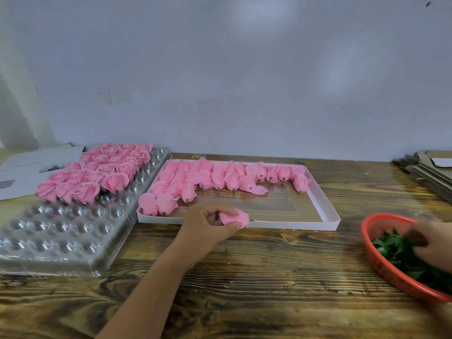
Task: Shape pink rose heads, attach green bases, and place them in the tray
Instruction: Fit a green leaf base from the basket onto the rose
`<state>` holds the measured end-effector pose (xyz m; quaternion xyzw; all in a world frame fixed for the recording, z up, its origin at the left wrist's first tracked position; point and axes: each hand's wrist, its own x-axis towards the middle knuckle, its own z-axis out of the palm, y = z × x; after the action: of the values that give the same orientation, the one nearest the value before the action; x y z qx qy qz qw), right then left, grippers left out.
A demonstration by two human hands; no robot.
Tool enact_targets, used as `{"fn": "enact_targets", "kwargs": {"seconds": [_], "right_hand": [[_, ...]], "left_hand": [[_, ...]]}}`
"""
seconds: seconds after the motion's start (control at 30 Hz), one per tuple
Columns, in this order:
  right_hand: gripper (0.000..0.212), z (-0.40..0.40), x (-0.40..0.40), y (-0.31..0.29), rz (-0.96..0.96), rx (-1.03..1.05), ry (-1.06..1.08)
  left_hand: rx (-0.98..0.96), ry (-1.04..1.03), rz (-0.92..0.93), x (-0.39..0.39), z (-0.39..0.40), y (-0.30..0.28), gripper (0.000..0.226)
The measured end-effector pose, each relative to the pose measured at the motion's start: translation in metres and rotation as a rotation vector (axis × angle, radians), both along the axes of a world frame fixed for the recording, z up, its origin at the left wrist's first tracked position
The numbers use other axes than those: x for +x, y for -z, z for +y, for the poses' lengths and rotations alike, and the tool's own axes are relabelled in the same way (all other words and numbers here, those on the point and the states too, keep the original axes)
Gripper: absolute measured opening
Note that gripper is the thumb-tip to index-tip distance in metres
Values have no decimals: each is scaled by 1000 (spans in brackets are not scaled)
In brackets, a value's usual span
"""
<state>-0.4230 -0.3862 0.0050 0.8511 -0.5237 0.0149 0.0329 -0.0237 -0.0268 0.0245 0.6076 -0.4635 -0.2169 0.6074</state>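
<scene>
My left hand [210, 223] grips a pink rose head [236, 217] with a short pin sticking out to the right, just in front of the white box's near wall. My right hand [430, 243] reaches into the red basket [381, 263] and its fingers are among the green bases [396, 253]; motion blur hides whether it pinches one. Several bare rose heads [220, 177] lie in the white box [327, 204]. Finished roses [97, 172] fill the far part of the clear plastic tray [61, 231].
Grey papers [29, 167] lie behind the tray at the left. Flat cardboard pieces [430, 170] are stacked at the far right. A pale wall stands behind the wooden table [256, 277].
</scene>
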Motion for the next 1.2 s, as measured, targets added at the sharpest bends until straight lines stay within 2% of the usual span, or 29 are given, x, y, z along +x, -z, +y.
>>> {"fn": "enact_targets", "kwargs": {"seconds": [0.1,0.17,0.23,0.33,0.5,0.67,0.77,0.87,1.13,1.2], "right_hand": [[31,32,17,-19,-147,-47,-63],[22,54,31,-33,-187,-24,-164],[19,72,44,-42,-162,14,-299],[22,86,61,-48,-37,117,-382],[12,91,73,-45,19,130,-348],[22,84,74,-43,-21,111,-184],[32,79,72,-42,-43,88,-184],[29,73,66,-38,-40,87,-170],[12,49,52,-19,-289,-84,-62],[22,50,50,-24,-294,-76,-96]], "left_hand": [[5,-1,3,0,0,-1,30],[6,-1,10,-1,-1,-1,31],[10,1,12,-1,0,-1,32],[20,1,9,-1,1,-2,32],[18,-8,4,-2,0,-2,29],[18,-4,24,-1,0,-1,28],[18,-7,27,0,0,0,27],[19,0,17,0,-1,0,27],[23,-6,15,1,0,0,28],[20,-1,14,1,0,0,28]]}}
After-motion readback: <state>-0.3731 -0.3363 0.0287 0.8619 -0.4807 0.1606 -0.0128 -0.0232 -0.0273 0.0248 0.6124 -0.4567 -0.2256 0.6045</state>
